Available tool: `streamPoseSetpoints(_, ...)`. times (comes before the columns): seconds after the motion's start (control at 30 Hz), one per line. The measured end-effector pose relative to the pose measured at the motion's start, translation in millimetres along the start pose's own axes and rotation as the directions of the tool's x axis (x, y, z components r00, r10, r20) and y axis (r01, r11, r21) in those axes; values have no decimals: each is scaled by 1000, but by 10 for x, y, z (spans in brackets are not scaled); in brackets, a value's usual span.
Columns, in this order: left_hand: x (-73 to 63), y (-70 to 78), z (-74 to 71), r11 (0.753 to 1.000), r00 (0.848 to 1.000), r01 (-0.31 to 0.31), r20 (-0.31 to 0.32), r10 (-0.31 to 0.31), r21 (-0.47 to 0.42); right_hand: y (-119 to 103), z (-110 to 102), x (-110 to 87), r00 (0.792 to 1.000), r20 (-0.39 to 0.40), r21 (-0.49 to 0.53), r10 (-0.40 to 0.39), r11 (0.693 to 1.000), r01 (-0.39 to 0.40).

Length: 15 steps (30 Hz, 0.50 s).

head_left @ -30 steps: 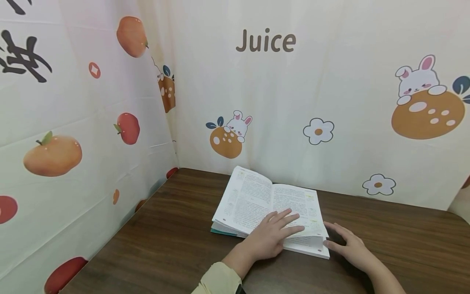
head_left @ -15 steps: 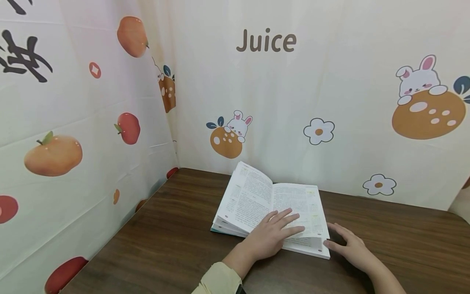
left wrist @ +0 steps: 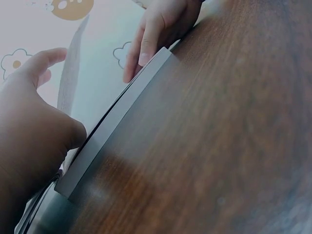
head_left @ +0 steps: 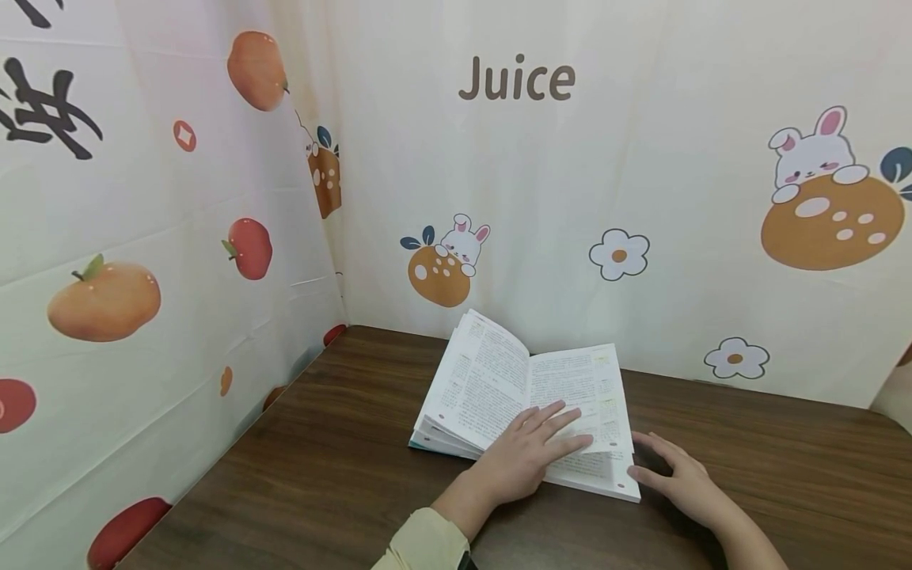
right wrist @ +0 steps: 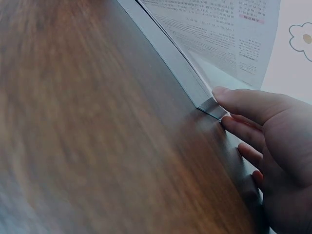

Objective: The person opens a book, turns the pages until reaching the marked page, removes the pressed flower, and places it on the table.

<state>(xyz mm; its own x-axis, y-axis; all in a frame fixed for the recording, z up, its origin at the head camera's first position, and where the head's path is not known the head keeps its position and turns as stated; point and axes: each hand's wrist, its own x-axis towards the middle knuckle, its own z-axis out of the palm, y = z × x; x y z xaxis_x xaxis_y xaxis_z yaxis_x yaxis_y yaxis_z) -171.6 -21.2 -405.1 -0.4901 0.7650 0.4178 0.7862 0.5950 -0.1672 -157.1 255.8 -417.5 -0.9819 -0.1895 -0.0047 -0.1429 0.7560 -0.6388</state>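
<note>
A thick paperback book [head_left: 488, 376] lies spread on the table, with printed text on both pages. Its left page curves upward, and a right-hand leaf [head_left: 598, 380] stands lifted off the pages below. Fingers spread, my left hand [head_left: 518, 459] lies over the lower part of that leaf. In the left wrist view, the thumb of the left hand [left wrist: 34, 117] sits at the book's near edge and a fingertip meets the raised leaf [left wrist: 72, 73]. Loosely bent, my right hand [head_left: 677, 479] touches the lower right corner; the right wrist view shows its thumb and forefinger at the page block [right wrist: 178, 63].
Dark wood table [head_left: 321, 467] surrounds the book. Behind it hangs a pale curtain [head_left: 541, 198] printed with rabbits, flowers and "Juice". A second curtain [head_left: 164, 237] with printed fruit runs along the left side.
The right-hand leaf has risen off the pages beneath it, uncovering more of the page under its lower edge. The left page's upper corner has lifted. Both hands stay in nearly the same place.
</note>
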Motion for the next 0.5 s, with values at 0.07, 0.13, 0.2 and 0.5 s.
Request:
streamPoseSetpoints(0.07, 2, -2, 2, 1000, 1000, -1, -4, 1, 7, 0, -2, 1, 1000, 2, -1, 3, 1000, -3)
streamPoseSetpoints(0.13, 2, -2, 8, 1000, 1000, -3, -13, 3, 20, -2, -5, 0, 1000, 4, -2, 5, 1000, -5)
streamPoseSetpoints(0.2, 1, -1, 14, 999, 1000, -3, -25, 4, 34, -2, -7, 0, 1000, 4, 0, 6, 1000, -6)
streamPoseSetpoints(0.5, 6, -8, 32, 995, 996, 31, -84, -23, 97, -2, -2, 3, 1000, -3, 2, 1, 1000, -1)
